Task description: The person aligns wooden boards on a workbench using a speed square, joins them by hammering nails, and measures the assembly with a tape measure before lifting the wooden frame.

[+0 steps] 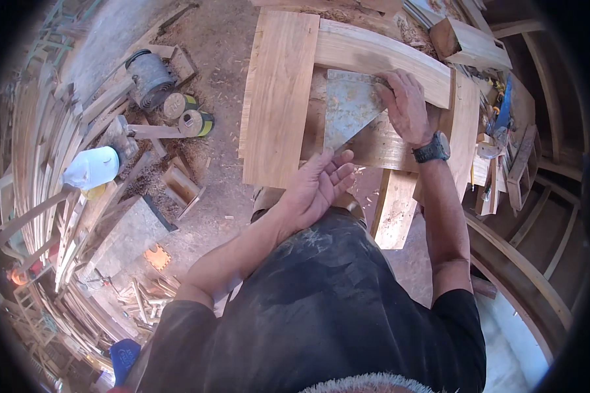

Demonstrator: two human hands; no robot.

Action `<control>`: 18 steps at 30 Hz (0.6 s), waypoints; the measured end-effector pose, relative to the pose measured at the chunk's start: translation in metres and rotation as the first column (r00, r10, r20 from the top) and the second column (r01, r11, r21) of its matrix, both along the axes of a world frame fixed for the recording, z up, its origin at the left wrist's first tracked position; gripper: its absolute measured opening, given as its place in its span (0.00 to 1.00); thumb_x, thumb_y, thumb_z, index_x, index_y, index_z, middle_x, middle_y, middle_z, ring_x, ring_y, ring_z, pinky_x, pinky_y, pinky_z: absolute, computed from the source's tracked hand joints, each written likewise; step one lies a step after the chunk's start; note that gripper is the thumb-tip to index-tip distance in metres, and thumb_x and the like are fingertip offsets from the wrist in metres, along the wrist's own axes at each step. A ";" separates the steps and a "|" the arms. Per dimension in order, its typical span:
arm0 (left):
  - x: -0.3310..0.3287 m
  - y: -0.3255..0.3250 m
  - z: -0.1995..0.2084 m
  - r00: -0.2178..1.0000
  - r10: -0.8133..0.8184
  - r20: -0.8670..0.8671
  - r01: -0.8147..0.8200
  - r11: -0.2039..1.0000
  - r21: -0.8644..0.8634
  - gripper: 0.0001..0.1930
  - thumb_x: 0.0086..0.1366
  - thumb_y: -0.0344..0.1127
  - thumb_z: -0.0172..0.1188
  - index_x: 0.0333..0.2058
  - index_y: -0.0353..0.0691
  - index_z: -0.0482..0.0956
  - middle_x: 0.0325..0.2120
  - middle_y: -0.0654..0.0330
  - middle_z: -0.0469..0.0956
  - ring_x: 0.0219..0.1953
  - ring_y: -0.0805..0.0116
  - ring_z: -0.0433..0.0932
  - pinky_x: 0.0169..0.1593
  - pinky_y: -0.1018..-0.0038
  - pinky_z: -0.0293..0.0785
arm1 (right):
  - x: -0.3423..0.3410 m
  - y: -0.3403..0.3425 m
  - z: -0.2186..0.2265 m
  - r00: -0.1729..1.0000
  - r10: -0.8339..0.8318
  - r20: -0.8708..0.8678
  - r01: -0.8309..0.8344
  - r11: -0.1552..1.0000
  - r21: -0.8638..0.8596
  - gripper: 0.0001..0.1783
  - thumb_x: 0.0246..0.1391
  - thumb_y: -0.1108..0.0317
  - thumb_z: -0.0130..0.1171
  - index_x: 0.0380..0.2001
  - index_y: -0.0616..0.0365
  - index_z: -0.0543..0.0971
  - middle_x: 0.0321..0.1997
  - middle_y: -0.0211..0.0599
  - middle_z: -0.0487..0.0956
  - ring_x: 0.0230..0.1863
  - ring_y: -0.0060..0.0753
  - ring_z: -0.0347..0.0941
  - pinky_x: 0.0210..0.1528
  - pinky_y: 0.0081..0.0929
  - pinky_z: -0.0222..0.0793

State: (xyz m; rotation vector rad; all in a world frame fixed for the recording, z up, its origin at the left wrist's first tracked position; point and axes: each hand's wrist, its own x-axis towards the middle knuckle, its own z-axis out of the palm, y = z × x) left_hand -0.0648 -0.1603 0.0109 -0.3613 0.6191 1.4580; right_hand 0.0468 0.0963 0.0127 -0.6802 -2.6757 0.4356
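A flat, triangular grey plate [351,105] with a worn, blotchy face is held over the wooden boards in front of me. My right hand [408,111], with a watch on its wrist, grips the upper right corner, thumb on the face. Palm up and fingers curled, my left hand [320,185] pinches the lower tip. Beneath the plate lies a brown board [387,149], partly hidden by it. A wide pale board [278,98] stands to the left, and a curved-edged plank [383,56] runs behind.
Two tins [195,122] and a grey metal canister [149,78] are on the floor at left, near a translucent jug [92,168]. Long wood strips [36,164] are piled at far left. Tools, including a blue-handled one [504,105], lie at right. Shavings litter the floor.
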 end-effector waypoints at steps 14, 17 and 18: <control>0.028 0.042 -0.044 0.891 0.441 -0.107 -0.445 0.895 -0.012 0.18 0.78 0.41 0.57 0.57 0.36 0.72 0.55 0.55 0.79 0.59 0.57 0.81 0.63 0.64 0.80 | -0.015 0.001 -0.011 0.997 0.021 -0.068 -0.019 0.999 0.030 0.16 0.62 0.56 0.65 0.49 0.51 0.84 0.52 0.34 0.80 0.56 0.47 0.73 0.62 0.48 0.62; 0.033 0.044 -0.046 0.863 0.484 -0.148 -0.487 0.873 0.020 0.19 0.78 0.41 0.57 0.59 0.34 0.71 0.56 0.55 0.78 0.60 0.57 0.80 0.64 0.63 0.80 | -0.018 0.011 -0.018 0.995 0.062 -0.075 -0.059 0.997 0.048 0.20 0.59 0.55 0.68 0.51 0.50 0.83 0.53 0.35 0.80 0.58 0.48 0.73 0.63 0.48 0.62; 0.033 0.045 -0.047 0.861 0.486 -0.148 -0.489 0.872 0.016 0.19 0.78 0.41 0.57 0.59 0.34 0.71 0.56 0.55 0.78 0.60 0.57 0.80 0.64 0.63 0.80 | -0.019 0.014 -0.020 0.997 0.046 -0.069 -0.041 0.996 0.077 0.23 0.58 0.53 0.69 0.53 0.50 0.83 0.56 0.38 0.79 0.59 0.49 0.73 0.65 0.47 0.62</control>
